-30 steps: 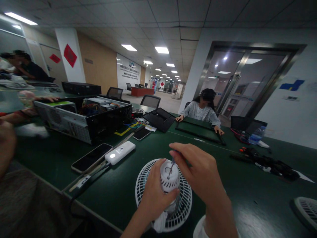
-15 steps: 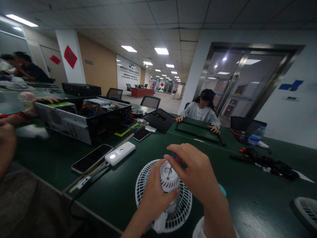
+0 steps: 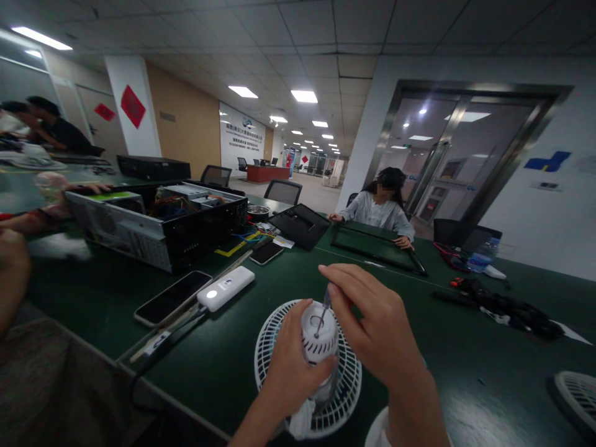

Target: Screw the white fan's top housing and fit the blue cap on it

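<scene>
A white fan lies on the green table, its round slatted grille (image 3: 350, 385) face down and its motor housing (image 3: 318, 340) pointing up. My left hand (image 3: 294, 366) is wrapped around the housing from the left side. Between the thumb and fingers of my right hand (image 3: 372, 323) is a screwdriver (image 3: 327, 297). Its thin shaft slants down, and the tip meets the top of the housing near a small dark hole. Whether a screw sits there is too small to tell.
Left stand a white power bank (image 3: 226, 288), a phone (image 3: 174, 298) and an opened computer case (image 3: 153, 217). Across the table (image 3: 261, 298) a person holds a black frame (image 3: 378, 249). Right lie black straps (image 3: 503, 307), a water bottle (image 3: 484, 254) and another grille (image 3: 577, 397).
My right hand's fingers have shifted and straightened on the screwdriver, so more of its handle shows. My left hand and the fan stay put. The person opposite has moved the frame slightly.
</scene>
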Demonstrator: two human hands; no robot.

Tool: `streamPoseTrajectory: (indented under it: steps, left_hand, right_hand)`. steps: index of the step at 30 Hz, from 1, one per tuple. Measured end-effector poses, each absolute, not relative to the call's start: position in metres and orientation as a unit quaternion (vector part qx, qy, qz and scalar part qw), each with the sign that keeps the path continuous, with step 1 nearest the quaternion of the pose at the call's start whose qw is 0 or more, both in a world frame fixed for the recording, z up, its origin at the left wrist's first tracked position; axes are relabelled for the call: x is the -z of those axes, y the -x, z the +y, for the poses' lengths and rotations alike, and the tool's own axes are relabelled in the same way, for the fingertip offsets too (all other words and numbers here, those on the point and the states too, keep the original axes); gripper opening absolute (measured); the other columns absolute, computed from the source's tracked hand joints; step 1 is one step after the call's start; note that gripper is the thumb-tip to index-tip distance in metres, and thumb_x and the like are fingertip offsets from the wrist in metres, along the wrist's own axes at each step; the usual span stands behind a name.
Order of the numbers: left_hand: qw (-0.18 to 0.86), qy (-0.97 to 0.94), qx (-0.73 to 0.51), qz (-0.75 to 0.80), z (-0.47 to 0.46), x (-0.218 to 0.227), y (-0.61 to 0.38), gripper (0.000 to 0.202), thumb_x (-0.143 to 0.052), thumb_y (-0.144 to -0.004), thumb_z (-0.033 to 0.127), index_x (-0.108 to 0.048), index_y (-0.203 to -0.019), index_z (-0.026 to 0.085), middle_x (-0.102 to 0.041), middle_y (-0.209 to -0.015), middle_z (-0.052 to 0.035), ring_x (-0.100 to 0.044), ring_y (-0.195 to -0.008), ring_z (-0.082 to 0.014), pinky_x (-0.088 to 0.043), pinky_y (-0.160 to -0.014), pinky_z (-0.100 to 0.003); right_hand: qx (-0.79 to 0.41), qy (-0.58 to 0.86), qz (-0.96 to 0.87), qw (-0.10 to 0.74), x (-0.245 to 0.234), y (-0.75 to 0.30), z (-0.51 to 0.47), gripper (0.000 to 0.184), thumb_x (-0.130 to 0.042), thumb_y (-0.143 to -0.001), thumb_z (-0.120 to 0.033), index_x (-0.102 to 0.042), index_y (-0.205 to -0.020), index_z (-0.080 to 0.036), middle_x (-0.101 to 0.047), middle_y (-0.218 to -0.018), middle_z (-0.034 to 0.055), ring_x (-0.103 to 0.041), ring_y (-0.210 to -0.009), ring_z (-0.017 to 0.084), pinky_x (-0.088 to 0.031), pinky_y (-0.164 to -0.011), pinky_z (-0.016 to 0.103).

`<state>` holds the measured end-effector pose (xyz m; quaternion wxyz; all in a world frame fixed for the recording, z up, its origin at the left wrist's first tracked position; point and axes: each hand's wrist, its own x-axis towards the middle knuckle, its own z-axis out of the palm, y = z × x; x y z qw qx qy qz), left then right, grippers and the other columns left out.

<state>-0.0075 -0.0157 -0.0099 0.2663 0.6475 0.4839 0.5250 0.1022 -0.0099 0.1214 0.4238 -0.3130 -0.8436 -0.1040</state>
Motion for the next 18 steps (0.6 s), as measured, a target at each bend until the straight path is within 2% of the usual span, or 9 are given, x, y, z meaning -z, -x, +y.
streamPoseTrajectory:
  steps: [2,5,7,8,10,13,16,18]
  left_hand:
    - [0.266,-0.648,-0.526,0.483,-0.0155,0.0107,0.0077,0.073,-0.066,-0.064,0.018,-0.029,-0.127,0.023,-0.039,-0.134,-0.0086,-0.035,-0.125,-0.0271,-0.025,-0.106,-0.048]
    - [0.265,-0.645,-0.530,0.482,-0.0150,0.0116,0.0082,0.074,-0.066,-0.064,0.018,-0.029,-0.128,0.024,-0.038,-0.134,-0.0087,-0.036,-0.125,-0.0280,-0.026,-0.105,-0.049]
    - [0.266,-0.644,-0.531,0.483,-0.0149,0.0114,0.0083,0.075,-0.066,-0.064,0.018,-0.029,-0.128,0.024,-0.039,-0.133,-0.0091,-0.036,-0.124,-0.0286,-0.027,-0.104,-0.049]
    - [0.266,-0.644,-0.530,0.483,-0.0149,0.0112,0.0082,0.075,-0.066,-0.064,0.018,-0.029,-0.128,0.023,-0.039,-0.133,-0.0093,-0.037,-0.124,-0.0288,-0.027,-0.104,-0.049]
    - [0.263,-0.646,-0.529,0.483,-0.0151,0.0107,0.0078,0.074,-0.066,-0.064,0.018,-0.029,-0.128,0.023,-0.039,-0.134,-0.0095,-0.036,-0.125,-0.0288,-0.026,-0.104,-0.049]
    - [0.253,-0.648,-0.534,0.480,-0.0153,0.0107,0.0072,0.074,-0.066,-0.064,0.017,-0.029,-0.128,0.023,-0.039,-0.133,-0.0091,-0.035,-0.125,-0.0278,-0.025,-0.105,-0.048]
    - [0.249,-0.651,-0.534,0.478,-0.0144,0.0117,0.0068,0.073,-0.065,-0.064,0.017,-0.029,-0.128,0.023,-0.040,-0.133,-0.0085,-0.037,-0.124,-0.0269,-0.026,-0.105,-0.047]
    - [0.246,-0.653,-0.532,0.480,-0.0137,0.0126,0.0065,0.074,-0.066,-0.064,0.018,-0.029,-0.127,0.024,-0.040,-0.132,-0.0084,-0.037,-0.123,-0.0271,-0.027,-0.104,-0.047]
  right_hand:
    - [0.105,0.300,-0.843,0.433,-0.1218,-0.1028,-0.0099,0.021,-0.044,-0.084,-0.012,-0.060,-0.098,-0.014,-0.066,-0.093,0.0072,-0.060,-0.085,0.015,-0.048,-0.075,0.027]
    - [0.134,0.323,-0.833,0.428,-0.1207,-0.1019,-0.0087,0.013,-0.051,-0.084,-0.021,-0.062,-0.080,-0.015,-0.063,-0.069,0.0027,-0.057,-0.063,0.013,-0.045,-0.059,0.024]
    - [0.155,0.339,-0.829,0.417,-0.1196,-0.1008,-0.0075,0.022,-0.050,-0.085,-0.027,-0.060,-0.069,-0.016,-0.056,-0.058,0.0007,-0.052,-0.054,0.012,-0.040,-0.052,0.025]
    - [0.159,0.341,-0.830,0.412,-0.1193,-0.1004,-0.0071,0.025,-0.048,-0.087,-0.028,-0.061,-0.069,-0.015,-0.055,-0.057,0.0009,-0.052,-0.053,0.013,-0.040,-0.052,0.026]
    - [0.150,0.345,-0.836,0.399,-0.1194,-0.1006,-0.0072,0.025,-0.045,-0.088,-0.028,-0.064,-0.085,-0.013,-0.058,-0.064,0.0035,-0.055,-0.060,0.015,-0.042,-0.056,0.027]
    - [0.115,0.352,-0.849,0.377,-0.1204,-0.1024,-0.0086,0.032,-0.041,-0.088,-0.022,-0.056,-0.113,-0.010,-0.062,-0.089,0.0103,-0.058,-0.082,0.019,-0.047,-0.069,0.031]
    - [0.080,0.321,-0.862,0.385,-0.1203,-0.1029,-0.0085,0.032,-0.039,-0.086,-0.015,-0.054,-0.114,-0.011,-0.063,-0.097,0.0106,-0.057,-0.089,0.018,-0.047,-0.076,0.032]
    - [0.085,0.307,-0.864,0.389,-0.1193,-0.1016,-0.0070,0.025,-0.042,-0.086,-0.017,-0.058,-0.106,-0.013,-0.064,-0.086,0.0077,-0.058,-0.079,0.017,-0.047,-0.071,0.030]
